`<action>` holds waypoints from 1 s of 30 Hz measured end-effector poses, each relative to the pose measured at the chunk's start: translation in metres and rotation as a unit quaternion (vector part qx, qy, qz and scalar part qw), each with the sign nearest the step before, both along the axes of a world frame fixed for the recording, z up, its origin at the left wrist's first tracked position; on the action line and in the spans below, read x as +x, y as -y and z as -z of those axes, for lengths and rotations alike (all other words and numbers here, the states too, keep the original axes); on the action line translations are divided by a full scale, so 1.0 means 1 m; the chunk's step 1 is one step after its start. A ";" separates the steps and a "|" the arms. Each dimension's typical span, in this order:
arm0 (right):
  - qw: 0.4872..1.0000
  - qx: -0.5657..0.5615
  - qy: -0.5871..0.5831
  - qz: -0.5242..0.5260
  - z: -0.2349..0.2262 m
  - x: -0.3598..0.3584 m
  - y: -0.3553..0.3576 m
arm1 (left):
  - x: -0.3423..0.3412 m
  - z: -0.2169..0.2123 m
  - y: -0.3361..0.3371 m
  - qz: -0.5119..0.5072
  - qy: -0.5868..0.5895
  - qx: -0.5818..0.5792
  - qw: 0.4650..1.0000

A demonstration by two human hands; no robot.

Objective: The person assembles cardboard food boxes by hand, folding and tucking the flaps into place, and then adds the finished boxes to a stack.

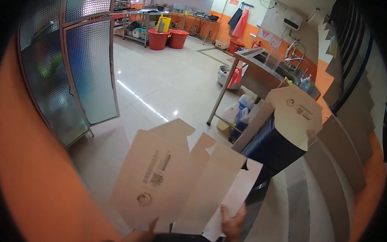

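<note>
A partly unfolded kraft takeaway box (166, 171) is spread in front of me, with dark print on its left panel. Its creased flaps stick out at the far side, and a pale side flap stands at the right. My right hand (234, 220) is closed on that flap near its lower end, thumb on the near face. Of my left hand (153, 224) only a thumb shows, lying on the lower edge of the panel; its other fingers are hidden under the board. To the right stands a tall stack of flat dark-blue boxes (269, 145), a brown printed one (294, 109) on top.
A steel sink table (251, 59) stands beyond the stack, with blue and pale jugs (236, 118) beneath. Stairs (314, 197) curve along the right. At left are a glass-panelled door (93, 70) and an orange wall (38, 171). Red tubs (158, 39) stand farther back.
</note>
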State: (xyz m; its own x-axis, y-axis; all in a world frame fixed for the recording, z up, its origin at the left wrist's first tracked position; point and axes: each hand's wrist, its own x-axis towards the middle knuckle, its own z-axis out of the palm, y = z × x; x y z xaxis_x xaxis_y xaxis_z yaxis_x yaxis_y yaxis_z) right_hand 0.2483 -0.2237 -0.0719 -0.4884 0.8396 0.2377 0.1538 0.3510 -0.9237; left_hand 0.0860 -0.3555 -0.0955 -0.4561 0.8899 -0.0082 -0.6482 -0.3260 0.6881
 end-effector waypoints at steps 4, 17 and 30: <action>0.990 0.023 0.119 0.065 0.025 -0.001 0.006 | 0.020 -0.004 -0.031 0.035 -0.200 -0.048 0.978; 0.847 -0.411 -0.283 -0.184 0.058 0.030 -0.072 | -0.021 -0.010 -0.012 0.171 -0.160 -0.277 0.932; 0.996 0.030 -0.051 0.070 0.020 0.025 -0.007 | 0.013 -0.052 -0.016 -0.015 -0.171 -0.072 0.983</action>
State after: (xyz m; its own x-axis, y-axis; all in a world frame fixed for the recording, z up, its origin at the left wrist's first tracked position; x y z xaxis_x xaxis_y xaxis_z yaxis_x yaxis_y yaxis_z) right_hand 0.2730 -0.2170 -0.0919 -0.3388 0.8806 0.3314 0.1108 0.3871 -0.9153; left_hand 0.0989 -0.3398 -0.0437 -0.4805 0.8766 0.0250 -0.3629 -0.2247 0.9043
